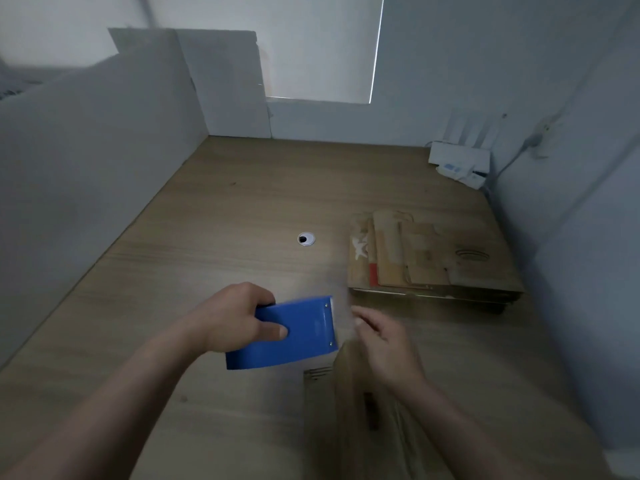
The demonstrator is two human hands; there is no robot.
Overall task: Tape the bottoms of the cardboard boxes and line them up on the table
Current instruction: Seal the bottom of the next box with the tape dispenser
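Note:
My left hand (239, 317) grips a blue tape dispenser (294, 336) above the wooden table (207, 237), thumb lying across its top face. Just right of the dispenser's metal edge, my right hand (384, 344) is blurred; its fingertips are bunched near that edge, and whether they pinch clear tape is unclear. Under my right hand and forearm stands a cardboard box (353, 410), blurred and partly hidden at the near edge. A stack of flattened cardboard boxes (433, 258) lies on the table to the right.
A round cable hole (306, 239) sits mid-table. A white router with antennas (460, 161) stands at the back right corner, a cable running up the right wall. White partition panels (104, 150) close off the left and back sides.

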